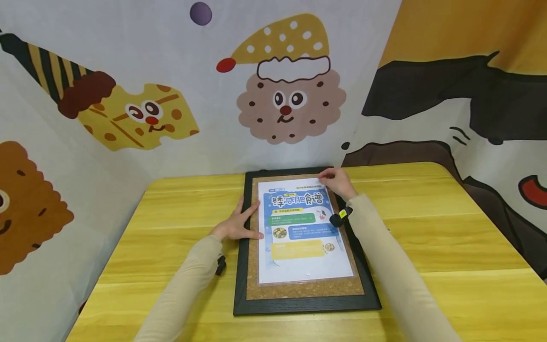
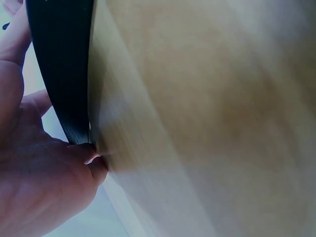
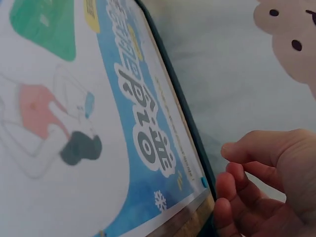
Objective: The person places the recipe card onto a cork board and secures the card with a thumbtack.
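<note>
A printed poster in a clear sleeve (image 1: 307,263) lies on a cork board (image 1: 316,289) with a black frame (image 1: 307,305). My left hand (image 1: 236,225) spreads over the frame's left side, fingers and thumb reaching toward the poster's edge. In the left wrist view, the palm (image 2: 44,177) sits against the black frame (image 2: 61,59), little-finger side by the table. My right hand (image 1: 337,182) is at the poster's top right corner. Up close, the right hand's fingers (image 3: 256,182) are loosely bent with nothing visible between them, beside a small blue push pin (image 3: 204,182) at the corner.
The board stands on a yellow wood-grain table (image 1: 431,228), its far end near the wall. A cloth with cartoon cookies (image 1: 295,123) and cheese (image 1: 136,118) hangs behind. A small black device (image 1: 339,218) is strapped on the right wrist.
</note>
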Demonstrator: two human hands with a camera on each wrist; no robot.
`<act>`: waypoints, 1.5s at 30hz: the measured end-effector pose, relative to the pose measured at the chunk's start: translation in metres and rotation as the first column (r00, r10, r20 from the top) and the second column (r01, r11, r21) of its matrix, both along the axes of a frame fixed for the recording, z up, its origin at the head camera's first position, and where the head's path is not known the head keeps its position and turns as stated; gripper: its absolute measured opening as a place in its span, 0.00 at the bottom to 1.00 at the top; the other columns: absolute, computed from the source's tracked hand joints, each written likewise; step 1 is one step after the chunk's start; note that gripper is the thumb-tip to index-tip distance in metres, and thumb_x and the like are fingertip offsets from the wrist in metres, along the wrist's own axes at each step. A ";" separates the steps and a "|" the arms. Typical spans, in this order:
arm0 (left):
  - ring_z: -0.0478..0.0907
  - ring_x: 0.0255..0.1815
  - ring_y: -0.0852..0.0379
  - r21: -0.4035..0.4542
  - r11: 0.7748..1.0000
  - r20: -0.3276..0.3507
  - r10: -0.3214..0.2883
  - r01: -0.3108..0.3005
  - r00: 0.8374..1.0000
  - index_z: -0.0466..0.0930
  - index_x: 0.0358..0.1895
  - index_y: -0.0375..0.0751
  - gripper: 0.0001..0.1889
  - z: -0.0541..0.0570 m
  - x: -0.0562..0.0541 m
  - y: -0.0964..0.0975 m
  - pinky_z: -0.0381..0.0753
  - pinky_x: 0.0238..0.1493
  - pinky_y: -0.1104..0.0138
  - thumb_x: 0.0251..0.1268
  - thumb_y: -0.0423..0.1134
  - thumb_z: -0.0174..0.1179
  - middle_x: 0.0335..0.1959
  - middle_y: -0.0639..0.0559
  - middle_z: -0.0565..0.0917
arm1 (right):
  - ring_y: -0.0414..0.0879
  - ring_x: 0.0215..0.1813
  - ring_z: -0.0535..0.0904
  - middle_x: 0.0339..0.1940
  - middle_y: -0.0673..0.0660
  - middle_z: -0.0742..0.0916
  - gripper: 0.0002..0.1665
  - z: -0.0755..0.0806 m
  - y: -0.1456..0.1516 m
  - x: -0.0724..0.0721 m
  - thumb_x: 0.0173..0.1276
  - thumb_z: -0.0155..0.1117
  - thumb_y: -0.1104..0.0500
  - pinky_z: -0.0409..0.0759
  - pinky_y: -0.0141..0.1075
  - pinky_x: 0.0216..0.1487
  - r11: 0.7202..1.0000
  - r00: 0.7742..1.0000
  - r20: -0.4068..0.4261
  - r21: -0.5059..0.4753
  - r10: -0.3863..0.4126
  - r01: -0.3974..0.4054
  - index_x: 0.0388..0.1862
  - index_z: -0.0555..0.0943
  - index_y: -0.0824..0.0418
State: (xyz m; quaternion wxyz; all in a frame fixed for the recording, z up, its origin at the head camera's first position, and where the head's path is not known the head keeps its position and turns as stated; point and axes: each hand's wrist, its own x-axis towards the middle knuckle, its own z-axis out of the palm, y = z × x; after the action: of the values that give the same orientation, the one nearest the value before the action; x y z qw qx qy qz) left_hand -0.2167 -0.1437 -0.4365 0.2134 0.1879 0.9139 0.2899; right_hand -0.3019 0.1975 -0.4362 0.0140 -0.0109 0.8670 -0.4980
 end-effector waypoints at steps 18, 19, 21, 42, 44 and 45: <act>0.36 0.73 0.26 0.007 1.000 0.011 -0.007 0.007 1.000 0.41 0.79 0.48 0.54 0.001 0.002 -0.001 0.53 0.64 0.36 0.56 0.54 0.69 0.74 0.33 0.22 | 0.54 0.44 0.75 0.49 0.63 0.82 0.12 0.002 0.009 0.033 0.70 0.62 0.63 0.74 0.40 0.45 0.995 0.995 -0.017 0.020 0.095 -0.094 0.50 0.82 0.66; 0.36 0.73 0.27 0.005 1.000 0.012 -0.006 0.006 1.000 0.41 0.79 0.48 0.54 0.001 0.002 -0.001 0.53 0.64 0.36 0.57 0.54 0.69 0.74 0.33 0.22 | 0.55 0.44 0.75 0.49 0.63 0.82 0.12 0.002 0.010 0.035 0.69 0.62 0.64 0.74 0.41 0.46 0.995 0.995 -0.024 0.018 0.099 -0.099 0.49 0.82 0.67; 0.36 0.73 0.27 0.006 1.000 0.010 -0.003 0.003 1.000 0.41 0.79 0.48 0.54 0.001 0.002 -0.001 0.54 0.64 0.36 0.56 0.54 0.69 0.74 0.33 0.22 | 0.56 0.45 0.75 0.49 0.64 0.82 0.13 0.003 0.012 0.040 0.69 0.62 0.64 0.74 0.42 0.47 0.993 0.992 -0.037 0.023 0.117 -0.117 0.50 0.82 0.68; 0.36 0.72 0.26 0.015 1.000 0.011 -0.015 0.014 1.000 0.41 0.79 0.49 0.54 -0.001 0.000 -0.002 0.53 0.64 0.35 0.57 0.55 0.69 0.74 0.33 0.21 | 0.59 0.47 0.79 0.51 0.66 0.82 0.14 0.008 0.062 0.083 0.69 0.62 0.63 0.78 0.45 0.43 0.973 0.987 -0.049 0.183 0.150 -0.139 0.51 0.81 0.69; 0.36 0.72 0.25 0.019 1.000 0.008 -0.022 0.022 1.000 0.41 0.79 0.48 0.54 0.000 0.001 -0.002 0.53 0.64 0.35 0.57 0.54 0.69 0.74 0.33 0.21 | 0.59 0.47 0.79 0.50 0.66 0.82 0.15 0.007 0.067 0.086 0.69 0.62 0.62 0.78 0.43 0.38 0.971 0.988 -0.047 0.195 0.148 -0.137 0.51 0.81 0.69; 0.36 0.72 0.25 0.019 0.999 0.007 -0.025 0.025 1.000 0.41 0.79 0.48 0.54 0.001 0.001 -0.003 0.53 0.64 0.35 0.57 0.54 0.69 0.74 0.33 0.21 | 0.59 0.47 0.79 0.50 0.67 0.83 0.15 0.007 0.069 0.087 0.69 0.62 0.62 0.78 0.42 0.35 0.970 0.988 -0.048 0.201 0.147 -0.135 0.51 0.81 0.69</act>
State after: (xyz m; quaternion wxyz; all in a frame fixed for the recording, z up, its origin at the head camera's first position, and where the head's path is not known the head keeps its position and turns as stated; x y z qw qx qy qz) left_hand -0.2161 -0.1463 -0.4355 0.2184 0.2003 0.9078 0.2967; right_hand -0.2147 0.2669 -0.4289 0.0234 -0.0866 0.9091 -0.4067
